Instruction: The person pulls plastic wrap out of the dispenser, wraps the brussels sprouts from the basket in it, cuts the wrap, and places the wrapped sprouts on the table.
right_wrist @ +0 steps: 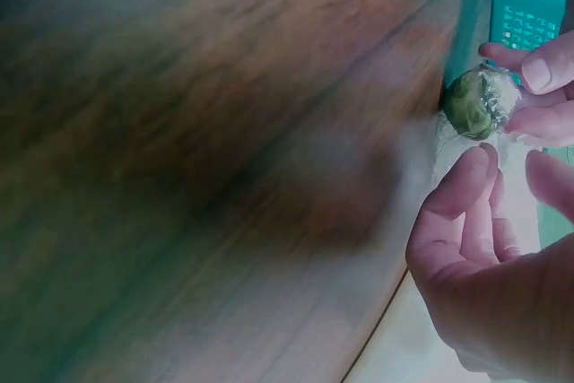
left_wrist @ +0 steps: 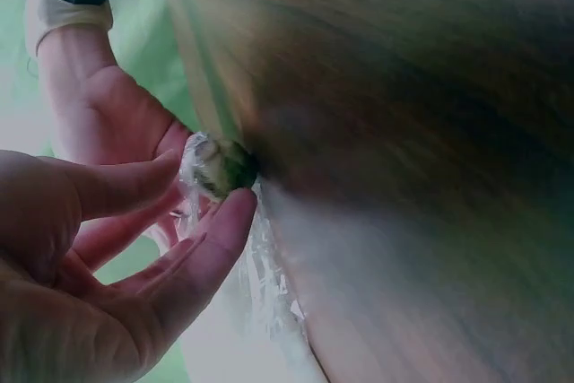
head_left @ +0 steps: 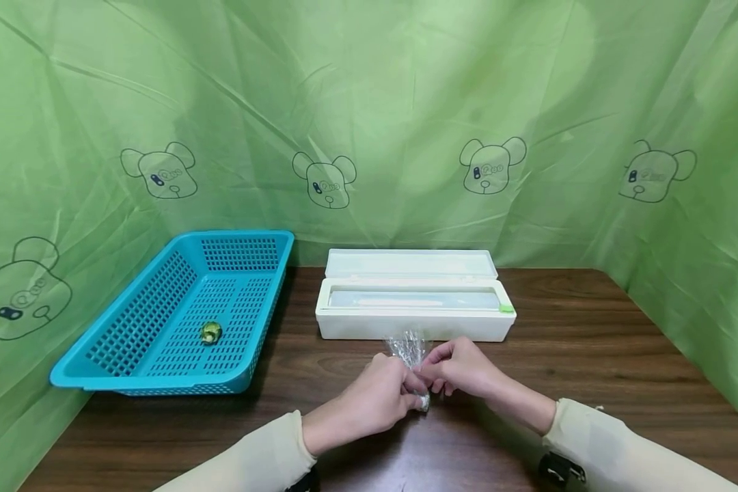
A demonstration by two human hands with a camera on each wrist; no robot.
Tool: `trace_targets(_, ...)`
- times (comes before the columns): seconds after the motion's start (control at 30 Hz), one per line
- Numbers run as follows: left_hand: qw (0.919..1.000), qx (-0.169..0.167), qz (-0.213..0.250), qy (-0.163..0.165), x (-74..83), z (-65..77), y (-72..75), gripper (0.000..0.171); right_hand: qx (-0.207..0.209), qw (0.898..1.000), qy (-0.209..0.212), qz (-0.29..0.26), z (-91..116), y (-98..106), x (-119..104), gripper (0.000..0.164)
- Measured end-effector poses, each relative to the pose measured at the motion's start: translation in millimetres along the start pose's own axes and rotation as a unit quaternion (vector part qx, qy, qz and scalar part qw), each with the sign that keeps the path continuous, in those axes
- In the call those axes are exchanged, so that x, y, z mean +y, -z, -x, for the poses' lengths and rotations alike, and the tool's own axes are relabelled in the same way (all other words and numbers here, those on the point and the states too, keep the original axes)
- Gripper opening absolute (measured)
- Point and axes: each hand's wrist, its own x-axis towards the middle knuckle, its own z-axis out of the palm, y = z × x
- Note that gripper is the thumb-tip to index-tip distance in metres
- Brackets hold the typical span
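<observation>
A small green-and-white Brussels sprout (right_wrist: pixel 471 105) is wrapped in clear cling film (head_left: pixel 408 347), whose loose, crinkled end fans out toward the white box. My left hand (head_left: pixel 386 393) pinches the wrapped sprout between thumb and fingers, low over the table. Against it from the other side, my right hand (head_left: pixel 461 369) has its fingers curled at the gathered film, just above the sprout. The right wrist view shows the right fingertips (right_wrist: pixel 471 177) beside the sprout; the exact contact with the film is partly hidden.
Behind the hands stands a white cling film box (head_left: pixel 412 326) with its lid (head_left: pixel 411 263) raised. A blue basket (head_left: pixel 264 328) on the left holds another small green sprout (head_left: pixel 211 333). A green curtain (head_left: pixel 393 89) surrounds the brown wooden table (head_left: pixel 596 342).
</observation>
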Motion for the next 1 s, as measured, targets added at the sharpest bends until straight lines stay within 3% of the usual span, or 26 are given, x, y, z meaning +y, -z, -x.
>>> trace_targets(0.27,0.9983,0.017,-0.049,-0.026,5.6,-1.2,-4.3,0.01,0.024,0.999,-0.001,0.042,-7.1,-4.9,2.6,0.005)
trace_targets(0.53,0.9983,0.02,-0.054,-0.006,3.7,-2.8,-6.1,0.013,0.028,0.998,-0.029,0.049,-10.3,-9.2,0.4,0.004)
trace_targets(0.73,0.9983,0.01,-0.056,-0.014,2.2,-2.0,-5.6,0.009,0.0,0.999,-0.039,-0.021,-8.7,-6.5,0.6,0.004)
trace_targets(1.0,0.9974,-0.009,-0.069,-0.017,2.3,0.3,-4.2,0.007,0.015,0.994,-0.058,-0.096,-5.6,-0.4,-4.2,0.026)
